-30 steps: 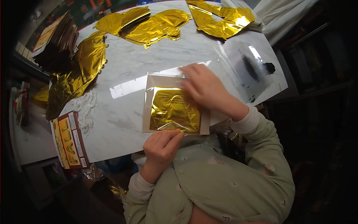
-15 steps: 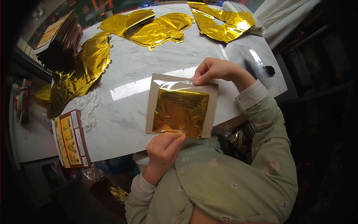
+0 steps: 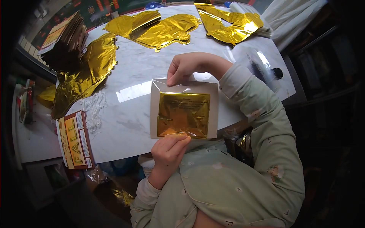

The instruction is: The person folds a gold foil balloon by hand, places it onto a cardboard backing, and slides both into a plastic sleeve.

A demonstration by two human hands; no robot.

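A flat packet (image 3: 183, 114) lies upright before me at the table's near edge: a folded gold foil piece with printed small text, in clear plastic, against a beige card (image 3: 213, 110). My left hand (image 3: 169, 152) pinches the plastic's lower edge between thumb and fingers. At the top, my right hand (image 3: 184, 68) is closed at the upper left edge, where the clear film creases under its fingertips. Some of its fingers are hidden behind the bent wrist.
Gold foil balloons (image 3: 163, 30) spread across the back of the marble-patterned table (image 3: 133, 68). At left are a stack of brown cards (image 3: 66, 43), white string (image 3: 95, 112) and a card printed "FALL" (image 3: 76, 140). A clear plastic sheet with a black object (image 3: 276, 73) lies right.
My right hand has moved left along the packet's top edge, from its right part to the upper left. The packet has straightened slightly; my left hand keeps its pinch below.
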